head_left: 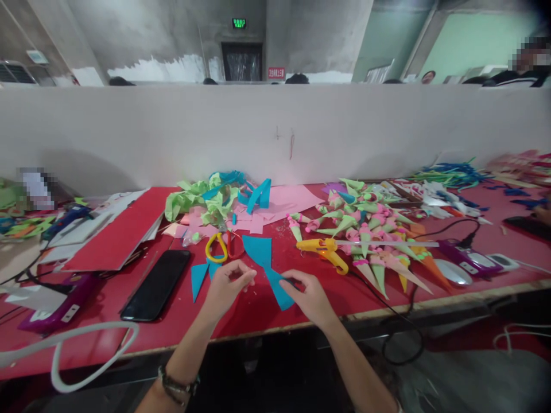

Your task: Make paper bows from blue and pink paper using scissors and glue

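Over the front of the red table, my right hand (310, 293) grips a blue paper piece (279, 291) along its right edge, thumb and fingers together. Another blue paper piece (259, 249) lies just beyond, its tip meeting the first. My left hand (232, 281) is closed in a pinch to the left of these pieces; I cannot make out what is between the fingertips. Behind it lie scissors (216, 248) with yellow and red handles, and more blue paper triangles (198, 279). A yellow hot glue gun (321, 246) rests to the right of the blue pieces.
A black phone (156, 285) lies at left beside red sheets (124, 229). Green paper scraps (206, 201) and pink paper (293, 201) sit at the back. Many small paper cones (365, 226) are heaped at right, near a purple power strip (467, 255). A white partition (215, 132) stands behind.
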Demonstrator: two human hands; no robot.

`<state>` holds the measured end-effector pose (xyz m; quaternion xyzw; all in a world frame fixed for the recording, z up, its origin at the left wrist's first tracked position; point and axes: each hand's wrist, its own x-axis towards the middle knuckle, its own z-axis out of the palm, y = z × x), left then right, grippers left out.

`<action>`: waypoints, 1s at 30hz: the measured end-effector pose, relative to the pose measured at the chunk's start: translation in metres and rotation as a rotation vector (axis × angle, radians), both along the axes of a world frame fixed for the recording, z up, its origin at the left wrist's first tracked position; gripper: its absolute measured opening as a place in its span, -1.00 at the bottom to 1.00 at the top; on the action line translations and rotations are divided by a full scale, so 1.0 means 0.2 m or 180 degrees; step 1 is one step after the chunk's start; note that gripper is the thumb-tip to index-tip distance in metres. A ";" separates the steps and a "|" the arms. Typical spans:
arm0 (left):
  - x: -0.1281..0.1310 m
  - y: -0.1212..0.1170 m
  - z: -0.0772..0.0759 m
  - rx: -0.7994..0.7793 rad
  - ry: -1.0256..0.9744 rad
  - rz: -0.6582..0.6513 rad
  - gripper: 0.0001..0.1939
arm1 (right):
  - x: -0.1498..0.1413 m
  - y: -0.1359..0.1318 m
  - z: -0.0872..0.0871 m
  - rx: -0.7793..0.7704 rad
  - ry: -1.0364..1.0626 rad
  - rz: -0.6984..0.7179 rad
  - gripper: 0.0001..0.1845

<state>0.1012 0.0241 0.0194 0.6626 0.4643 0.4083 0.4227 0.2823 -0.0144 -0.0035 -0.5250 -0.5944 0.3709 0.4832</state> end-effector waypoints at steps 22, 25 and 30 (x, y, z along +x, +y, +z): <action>-0.02 0.01 -0.10 -0.0027 -0.0244 0.0268 -0.78 | -0.02 0.01 0.01 -0.0004 -0.0111 0.0140 -0.80; -0.04 0.01 -0.09 0.0051 -0.0045 0.0193 -0.78 | -0.02 0.00 0.00 -0.0039 -0.0099 0.0150 -0.80; -0.07 0.00 -0.07 0.0163 0.0409 0.0170 -0.76 | -0.03 0.00 0.00 -0.0047 -0.0118 0.0157 -0.79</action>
